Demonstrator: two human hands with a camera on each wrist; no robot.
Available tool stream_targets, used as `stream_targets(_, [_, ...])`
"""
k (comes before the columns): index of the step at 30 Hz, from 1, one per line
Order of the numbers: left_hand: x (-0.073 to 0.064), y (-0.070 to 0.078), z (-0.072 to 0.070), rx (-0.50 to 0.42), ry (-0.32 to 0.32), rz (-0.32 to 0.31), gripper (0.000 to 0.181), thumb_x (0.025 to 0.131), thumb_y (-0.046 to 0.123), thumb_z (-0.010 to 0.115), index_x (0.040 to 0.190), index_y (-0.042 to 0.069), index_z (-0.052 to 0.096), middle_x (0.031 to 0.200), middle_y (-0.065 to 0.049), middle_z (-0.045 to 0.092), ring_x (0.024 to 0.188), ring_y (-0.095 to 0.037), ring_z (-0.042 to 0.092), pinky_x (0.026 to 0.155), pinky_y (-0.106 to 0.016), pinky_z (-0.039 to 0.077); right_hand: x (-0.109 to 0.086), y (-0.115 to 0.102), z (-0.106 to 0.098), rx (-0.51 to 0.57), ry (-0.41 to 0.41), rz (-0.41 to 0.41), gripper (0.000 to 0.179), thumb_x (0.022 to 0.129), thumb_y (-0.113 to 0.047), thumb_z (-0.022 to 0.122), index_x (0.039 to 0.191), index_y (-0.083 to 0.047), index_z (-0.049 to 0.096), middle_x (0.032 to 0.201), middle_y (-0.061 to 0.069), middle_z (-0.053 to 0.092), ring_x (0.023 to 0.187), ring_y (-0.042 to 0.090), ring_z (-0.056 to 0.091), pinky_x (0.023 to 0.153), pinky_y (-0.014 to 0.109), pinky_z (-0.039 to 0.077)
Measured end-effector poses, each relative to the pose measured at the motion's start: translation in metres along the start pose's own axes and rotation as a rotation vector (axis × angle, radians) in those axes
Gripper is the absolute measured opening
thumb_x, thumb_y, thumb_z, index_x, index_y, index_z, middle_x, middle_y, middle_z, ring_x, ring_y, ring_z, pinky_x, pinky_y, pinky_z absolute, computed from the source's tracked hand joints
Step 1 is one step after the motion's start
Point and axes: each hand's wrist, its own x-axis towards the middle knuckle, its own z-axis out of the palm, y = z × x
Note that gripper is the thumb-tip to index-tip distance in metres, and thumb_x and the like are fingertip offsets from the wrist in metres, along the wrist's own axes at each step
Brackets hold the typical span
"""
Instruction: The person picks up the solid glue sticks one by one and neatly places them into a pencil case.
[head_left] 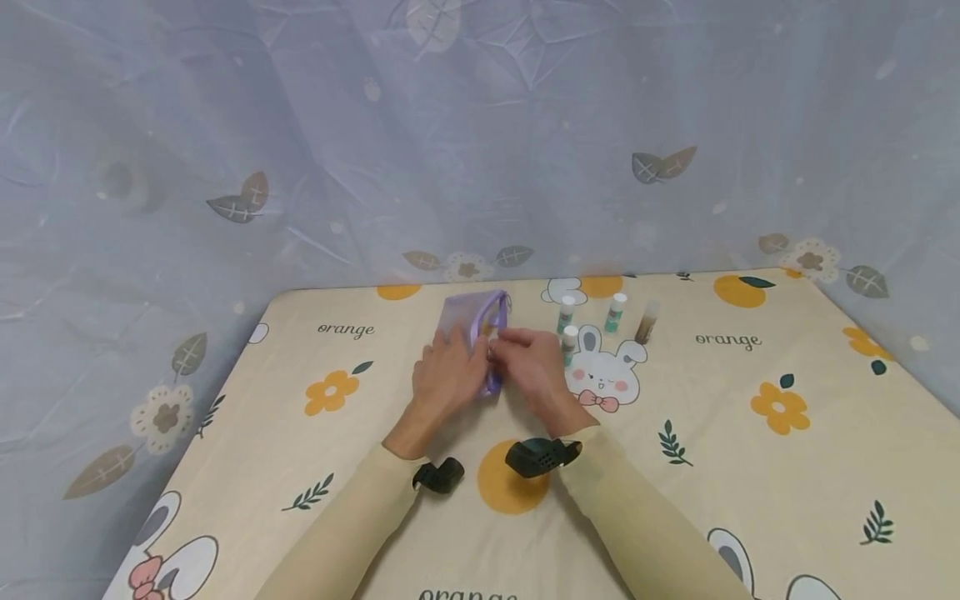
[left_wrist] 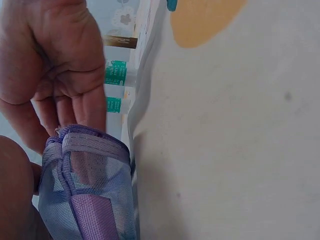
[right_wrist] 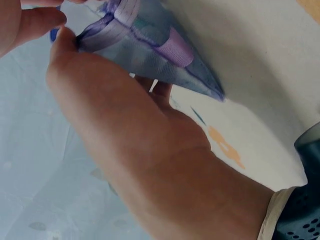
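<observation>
A purple mesh zip pouch [head_left: 459,315] stands on the cloth-covered table in the middle of the head view, its zipped edge facing right. My left hand [head_left: 447,367] grips the pouch from its left side; in the right wrist view this hand [right_wrist: 135,120] has its fingers behind the mesh. At the zipped edge, my right hand [head_left: 532,367] pinches the pouch with thumb and fingers. The left wrist view shows the right hand's fingers [left_wrist: 65,112] at the top of the pouch [left_wrist: 95,175]. Something greenish shows faintly through the mesh in the right wrist view.
Right of the hands stand three small white-capped tubes with green labels, one nearest the right hand [head_left: 569,343], others behind [head_left: 566,312] and to the right [head_left: 615,313]. A brown tube [head_left: 647,323] stands beside them. A patterned curtain [head_left: 480,167] hangs behind the table.
</observation>
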Motion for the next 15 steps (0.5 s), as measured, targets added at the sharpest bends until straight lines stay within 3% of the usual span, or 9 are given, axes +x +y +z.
stream_targets(7, [0.001,-0.001,0.001,-0.010,0.006,-0.001,0.067,0.111,0.053,0.032,0.158,0.007,0.043,0.149,-0.025,0.052,0.133,-0.048,0.056,0.109,-0.064,0.046,-0.004,-0.010,0.000,-0.071,0.037,-0.100,0.044,0.096,-0.009,0.075,0.139,-0.003,0.068,0.132,0.016,0.075,0.124,0.029,0.072,0.105,0.042,0.058])
stream_targets(15, [0.002,-0.001,0.000,-0.014,-0.009,-0.007,0.068,0.111,0.053,0.033,0.159,0.007,0.041,0.150,-0.025,0.052,0.134,-0.048,0.055,0.109,-0.064,0.046,-0.012,-0.026,-0.009,-0.269,0.035,-0.171,0.043,0.100,-0.024,0.073,0.142,-0.016,0.067,0.139,0.006,0.073,0.133,0.026,0.066,0.109,0.042,0.055])
